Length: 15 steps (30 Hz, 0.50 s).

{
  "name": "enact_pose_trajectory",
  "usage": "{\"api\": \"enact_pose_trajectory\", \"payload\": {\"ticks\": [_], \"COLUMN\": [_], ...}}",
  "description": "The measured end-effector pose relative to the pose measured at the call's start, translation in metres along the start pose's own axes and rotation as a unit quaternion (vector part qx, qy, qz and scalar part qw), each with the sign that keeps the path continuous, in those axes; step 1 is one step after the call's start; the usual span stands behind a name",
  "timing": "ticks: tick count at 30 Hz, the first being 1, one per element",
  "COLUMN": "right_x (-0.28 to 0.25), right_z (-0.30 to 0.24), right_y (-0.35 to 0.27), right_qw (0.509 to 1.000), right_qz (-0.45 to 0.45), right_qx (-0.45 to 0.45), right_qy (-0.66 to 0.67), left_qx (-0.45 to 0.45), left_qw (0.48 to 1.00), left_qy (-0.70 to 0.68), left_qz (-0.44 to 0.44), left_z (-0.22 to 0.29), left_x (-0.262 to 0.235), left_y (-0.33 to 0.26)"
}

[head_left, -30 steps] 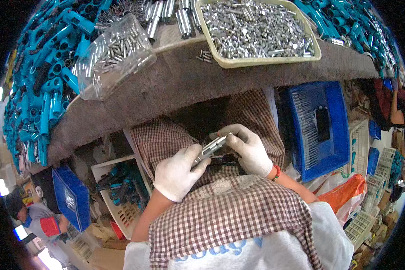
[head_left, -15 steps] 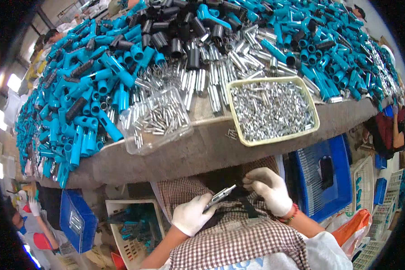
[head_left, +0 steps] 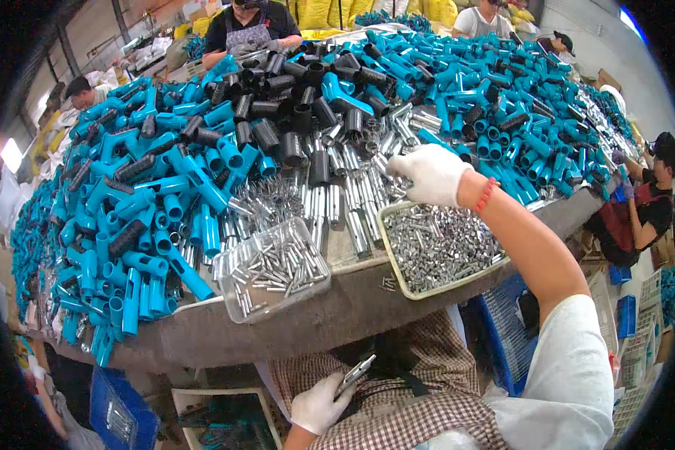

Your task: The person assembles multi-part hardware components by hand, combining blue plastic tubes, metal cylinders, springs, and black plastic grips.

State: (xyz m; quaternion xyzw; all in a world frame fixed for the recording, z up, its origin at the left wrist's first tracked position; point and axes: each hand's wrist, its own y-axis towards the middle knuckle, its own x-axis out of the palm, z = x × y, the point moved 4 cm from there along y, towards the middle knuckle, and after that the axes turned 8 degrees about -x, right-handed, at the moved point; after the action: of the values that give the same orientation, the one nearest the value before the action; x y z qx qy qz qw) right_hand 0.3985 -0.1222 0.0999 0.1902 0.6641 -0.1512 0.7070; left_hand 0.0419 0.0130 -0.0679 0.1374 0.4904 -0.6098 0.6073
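In my gloved left hand [head_left: 322, 403], low over my lap, the fingers are closed round a slim silver metal tube [head_left: 355, 374] with a narrow tip at its upper end. My gloved right hand [head_left: 436, 174] is stretched over the table, above the far edge of a cream tray [head_left: 400, 271] full of small metal parts. Its fingers are curled at the heap of silver metal tubes [head_left: 356, 214]; whatever lies between them is hidden. Left of the tray, a clear plastic box [head_left: 241, 306] holds thin metal pins [head_left: 279, 262].
Teal plastic tubes [head_left: 195, 176] and black sleeves [head_left: 266, 135] are heaped across the table. Under its grey front edge [head_left: 225, 341] stand a blue crate [head_left: 124, 409] and a white crate [head_left: 184, 397]. Co-workers sit around, one [head_left: 255, 26] opposite and one [head_left: 645, 202] at right.
My right hand has moved from over my lap up and forward to the metal tubes. My left hand still holds its tube. The view has tilted up, showing more of the far side.
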Motion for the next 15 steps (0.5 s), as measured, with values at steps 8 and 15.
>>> {"api": "enact_pose_trajectory", "payload": {"ticks": [8, 15], "right_x": [0.024, -0.002], "right_z": [0.019, 0.011], "right_y": [0.045, 0.064], "right_qw": [0.989, 0.907], "right_qz": [-0.119, -0.004], "right_qx": [-0.059, 0.083], "right_qy": [0.068, 0.413], "left_qx": [-0.02, -0.022], "left_qw": [0.999, 0.999], "left_qy": [-0.041, -0.035], "left_qz": [0.002, 0.014], "left_z": [-0.005, -0.004], "left_x": [-0.01, -0.013], "left_y": [0.001, 0.0]}}
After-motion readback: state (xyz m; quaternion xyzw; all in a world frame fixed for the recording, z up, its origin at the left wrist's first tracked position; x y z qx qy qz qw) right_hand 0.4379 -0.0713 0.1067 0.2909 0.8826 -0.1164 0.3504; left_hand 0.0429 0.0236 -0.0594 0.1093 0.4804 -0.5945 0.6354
